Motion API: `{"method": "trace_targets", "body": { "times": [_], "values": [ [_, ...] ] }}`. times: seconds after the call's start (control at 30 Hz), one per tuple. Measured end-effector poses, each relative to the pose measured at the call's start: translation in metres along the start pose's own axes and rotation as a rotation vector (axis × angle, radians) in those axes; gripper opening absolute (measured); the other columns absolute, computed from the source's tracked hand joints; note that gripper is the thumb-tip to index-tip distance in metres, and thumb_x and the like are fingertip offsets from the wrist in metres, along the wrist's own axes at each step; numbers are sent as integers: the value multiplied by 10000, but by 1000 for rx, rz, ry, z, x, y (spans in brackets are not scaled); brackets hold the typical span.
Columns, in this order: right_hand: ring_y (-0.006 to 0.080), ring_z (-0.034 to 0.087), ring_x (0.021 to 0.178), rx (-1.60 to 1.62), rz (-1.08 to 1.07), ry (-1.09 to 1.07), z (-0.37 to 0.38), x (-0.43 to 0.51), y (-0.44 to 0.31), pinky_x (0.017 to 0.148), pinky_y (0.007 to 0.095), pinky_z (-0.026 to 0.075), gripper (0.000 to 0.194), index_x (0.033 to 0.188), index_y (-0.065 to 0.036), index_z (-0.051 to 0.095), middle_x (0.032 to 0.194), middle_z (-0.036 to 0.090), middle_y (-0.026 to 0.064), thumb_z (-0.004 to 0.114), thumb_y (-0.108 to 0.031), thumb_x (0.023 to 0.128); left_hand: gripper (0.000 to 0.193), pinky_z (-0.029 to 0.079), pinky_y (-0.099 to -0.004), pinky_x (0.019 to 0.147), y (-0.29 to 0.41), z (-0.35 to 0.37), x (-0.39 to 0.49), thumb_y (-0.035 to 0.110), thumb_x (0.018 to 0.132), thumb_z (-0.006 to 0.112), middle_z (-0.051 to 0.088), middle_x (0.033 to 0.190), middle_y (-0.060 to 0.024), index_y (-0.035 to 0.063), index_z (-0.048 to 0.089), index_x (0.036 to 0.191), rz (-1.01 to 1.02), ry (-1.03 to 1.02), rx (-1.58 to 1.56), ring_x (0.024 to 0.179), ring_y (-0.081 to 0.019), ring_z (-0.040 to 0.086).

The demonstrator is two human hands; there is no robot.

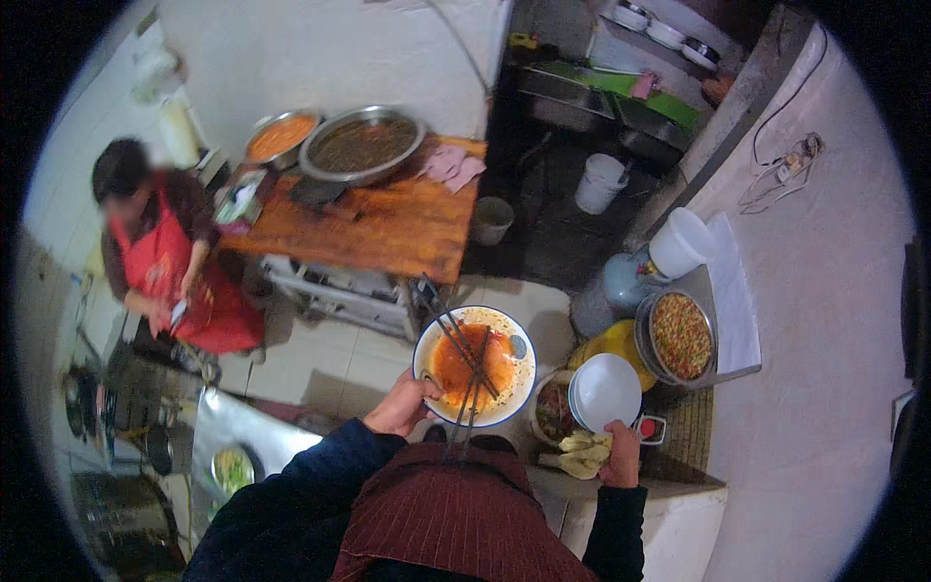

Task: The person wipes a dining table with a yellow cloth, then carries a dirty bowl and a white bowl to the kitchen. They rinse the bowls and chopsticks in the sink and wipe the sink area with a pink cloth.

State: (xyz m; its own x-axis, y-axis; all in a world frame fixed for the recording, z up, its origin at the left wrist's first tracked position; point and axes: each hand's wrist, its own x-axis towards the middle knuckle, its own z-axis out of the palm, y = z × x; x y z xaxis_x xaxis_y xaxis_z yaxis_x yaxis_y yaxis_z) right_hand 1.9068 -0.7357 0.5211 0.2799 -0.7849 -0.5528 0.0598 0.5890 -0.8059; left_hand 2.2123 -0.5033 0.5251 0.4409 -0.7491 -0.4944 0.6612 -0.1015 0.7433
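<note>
My left hand (pixel 402 405) grips the near left rim of a white bowl with a blue edge (pixel 525 378). Orange-red broth (pixel 454 356) with bits of seasoning lies in the bowl, and black chopsticks (pixel 476 364) rest crossed over it. My right hand (pixel 620 455) has hold of the lower rim of a few stacked white bowls (pixel 607 393); the top one looks empty. Just under that stack is a pale yellow, crumpled item (pixel 584 457), perhaps a cloth or gloves; whether my right hand touches it I cannot tell.
A co-worker in a red apron (pixel 156 254) stands at far left. A wooden table (pixel 364 229) carries large metal basins (pixel 364 145). On my right are a basin of chopped food (pixel 681 336), a gas cylinder (pixel 622 280) and a white bucket (pixel 680 244). A metal counter (pixel 233 425) stands at lower left.
</note>
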Motion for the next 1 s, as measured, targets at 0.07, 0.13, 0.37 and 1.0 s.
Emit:
{"method": "trace_targets", "body": {
  "times": [0.07, 0.13, 0.37, 1.0],
  "values": [
    [253, 682, 835, 46, -35, -32, 7, 56, -26, 734, 389, 575, 319, 1076, 73, 563, 980, 633, 122, 603, -107, 815, 405, 601, -357, 766, 34, 29, 67, 6, 821, 568, 690, 1055, -82, -9, 589, 1226, -3, -57, -11, 892, -193, 709],
    [248, 679, 798, 56, -49, 5, 12, 113, -47, 729, 381, 576, 256, 1003, 52, 606, 946, 651, 110, 586, -106, 801, 470, 613, -375, 763, 61, 56, 131, 2, 822, 553, 672, 1100, -94, 8, 544, 1292, -50, -61, 14, 953, -212, 698],
    [226, 619, 844, 31, -39, 47, 53, 369, -150, 746, 382, 518, 299, 1060, 24, 607, 964, 631, 77, 626, -107, 791, 533, 560, -524, 962, 155, 150, 349, 1, 820, 583, 638, 1276, -116, 51, 527, 1347, -12, -123, 13, 1157, -297, 643],
    [371, 702, 934, -1018, -752, 116, 399, 970, -639, 772, 481, 540, 507, 1208, 52, 622, 1026, 700, 277, 700, -267, 822, 511, 588, -460, 849, 435, 279, 807, 67, 767, 602, 650, 1142, -157, 7, 556, 1273, 3, 172, -127, 1014, -323, 663]
  ]
}}
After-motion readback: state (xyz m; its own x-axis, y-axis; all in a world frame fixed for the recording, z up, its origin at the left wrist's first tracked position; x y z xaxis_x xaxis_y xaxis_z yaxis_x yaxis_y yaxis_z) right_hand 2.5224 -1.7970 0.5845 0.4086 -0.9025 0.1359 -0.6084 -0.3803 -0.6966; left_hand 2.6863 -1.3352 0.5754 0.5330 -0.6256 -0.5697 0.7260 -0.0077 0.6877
